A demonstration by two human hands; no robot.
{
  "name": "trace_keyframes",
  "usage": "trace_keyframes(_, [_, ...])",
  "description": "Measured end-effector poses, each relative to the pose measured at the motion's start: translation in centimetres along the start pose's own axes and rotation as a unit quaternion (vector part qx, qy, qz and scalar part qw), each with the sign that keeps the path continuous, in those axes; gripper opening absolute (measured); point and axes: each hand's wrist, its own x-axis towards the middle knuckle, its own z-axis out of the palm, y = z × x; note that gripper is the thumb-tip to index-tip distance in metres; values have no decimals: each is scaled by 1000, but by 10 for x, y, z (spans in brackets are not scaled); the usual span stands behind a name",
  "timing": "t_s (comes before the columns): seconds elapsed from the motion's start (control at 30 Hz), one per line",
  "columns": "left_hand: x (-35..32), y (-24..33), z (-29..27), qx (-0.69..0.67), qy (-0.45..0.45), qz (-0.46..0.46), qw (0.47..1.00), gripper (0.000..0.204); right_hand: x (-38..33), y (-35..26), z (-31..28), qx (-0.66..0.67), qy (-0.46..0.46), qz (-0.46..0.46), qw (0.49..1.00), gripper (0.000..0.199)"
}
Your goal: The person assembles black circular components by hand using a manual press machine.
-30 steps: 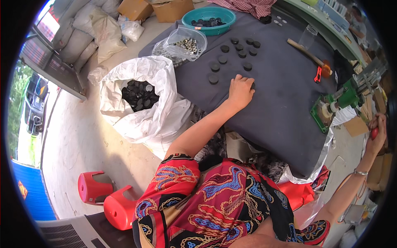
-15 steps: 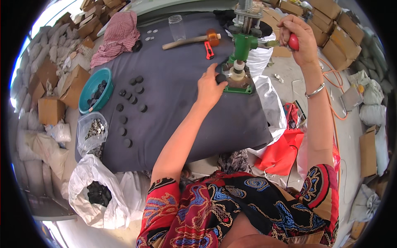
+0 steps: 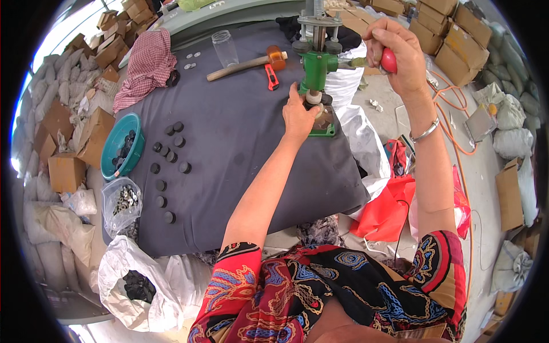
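Observation:
My left hand [image 3: 298,117] is at the base of a green hand press [image 3: 314,71], under its ram. Between its thumb and fingers is a small black round cap [image 3: 310,105], partly hidden by the fingers and the ram. My right hand [image 3: 398,50] is raised to the right of the press, closed around the red ball knob [image 3: 389,60] on the end of its lever. Several more black round caps [image 3: 185,167] lie loosely on the dark cloth-covered table [image 3: 240,154], left of my left arm.
Behind lie a wooden-handled mallet [image 3: 237,70], a red utility knife [image 3: 271,78] and a clear jar [image 3: 225,48]. At the left edge are a teal basin [image 3: 137,150] of black pieces and a clear tub [image 3: 108,206] of metal parts. A white sack [image 3: 111,263] stands below.
My left hand has moved the black cap in under the ram. My right hand stays on the lever knob. The whole view has shifted slightly.

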Motion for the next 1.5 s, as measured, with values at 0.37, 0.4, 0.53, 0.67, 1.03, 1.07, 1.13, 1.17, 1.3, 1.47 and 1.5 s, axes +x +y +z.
trace_keyframes(0.37, [-18, -12, -17, -6, 30, 78, 996, 85, -118, 60, 19, -333, -32, -174, 926, 7])
trace_keyframes(0.4, [-25, -13, -33, 5, 43, 82, 996, 78, -118, 63, 24, -294, -18, -156, 943, 5])
trace_keyframes(0.53, [-67, -16, -105, 38, 84, 57, 994, 53, -120, 60, 20, -279, -32, -99, 955, 4])
trace_keyframes(0.67, [-123, -36, -203, 220, 214, 105, 946, 42, -111, 52, 8, -219, 30, 5, 975, 7])
trace_keyframes(1.03, [-251, -85, -325, 437, 256, -125, 853, 37, -16, 10, -8, -20, -8, 17, 1000, 17])
trace_keyframes(1.07, [-252, -87, -325, 431, 253, -101, 860, 38, -16, 9, -9, -22, -5, 21, 1000, 17])
trace_keyframes(1.13, [-249, -89, -324, 422, 242, -81, 870, 39, -17, 6, -8, -36, 11, 28, 999, 17])
trace_keyframes(1.17, [-248, -89, -325, 423, 237, -92, 870, 43, -15, 6, -4, -46, 33, 41, 998, 17])
trace_keyframes(1.3, [-203, -66, -280, 294, 254, -79, 918, 52, -1, 3, 3, -7, 2, 28, 1000, 17])
trace_keyframes(1.47, [-100, -10, -170, 82, 115, 5, 990, 63, 5, 2, -4, 19, -6, 26, 999, 17])
trace_keyframes(1.5, [-82, -6, -148, 80, 89, 42, 992, 65, 5, 0, -3, 16, -4, 25, 1000, 17])
